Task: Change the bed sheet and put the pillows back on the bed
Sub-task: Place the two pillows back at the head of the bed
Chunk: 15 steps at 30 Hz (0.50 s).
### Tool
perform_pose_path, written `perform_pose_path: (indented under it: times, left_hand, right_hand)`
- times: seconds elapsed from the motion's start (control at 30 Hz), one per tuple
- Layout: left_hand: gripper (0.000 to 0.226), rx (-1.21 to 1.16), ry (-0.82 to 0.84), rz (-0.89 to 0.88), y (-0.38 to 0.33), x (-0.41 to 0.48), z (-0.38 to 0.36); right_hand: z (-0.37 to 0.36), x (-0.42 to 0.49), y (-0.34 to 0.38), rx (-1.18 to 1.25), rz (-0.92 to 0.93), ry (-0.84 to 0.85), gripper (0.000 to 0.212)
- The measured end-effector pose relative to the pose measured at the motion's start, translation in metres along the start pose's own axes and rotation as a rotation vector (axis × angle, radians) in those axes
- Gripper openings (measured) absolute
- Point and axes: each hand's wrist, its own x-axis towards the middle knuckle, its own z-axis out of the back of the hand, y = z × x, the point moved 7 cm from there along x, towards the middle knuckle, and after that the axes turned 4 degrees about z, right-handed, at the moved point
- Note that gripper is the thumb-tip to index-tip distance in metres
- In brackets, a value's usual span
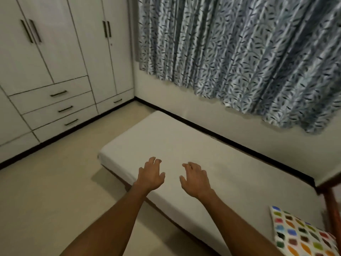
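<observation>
A low bed (pixel 166 137) covered in a smooth white sheet runs along the wall under the window. One pillow (pixel 302 235) with a multicoloured leaf pattern lies on the bed at the lower right. My left hand (pixel 150 175) and my right hand (pixel 196 179) are stretched out side by side over the near edge of the bed, palms down. Their fingers are loosely curled and hold nothing. Whether they touch the sheet I cannot tell.
A white wardrobe (pixel 55 71) with drawers fills the left wall. A blue patterned curtain (pixel 239 52) hangs above the bed. Beige floor (pixel 46 200) lies to my left. A dark wooden frame part (pixel 330 200) stands at the right edge.
</observation>
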Motion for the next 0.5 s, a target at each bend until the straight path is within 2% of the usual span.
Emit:
perform_pose_path:
  times: [0.27,0.5]
  left_hand:
    - [0.06,0.03,-0.094,0.095,0.216,0.065,0.128]
    - [0.059,0.087,-0.062,0.188,0.368,0.119,0.206]
  right_hand:
    - [-0.034,0.152,0.197,0.014,0.127,-0.03,0.06]
    - [-0.058,0.256,0.344,0.044,0.193,-0.012,0.059]
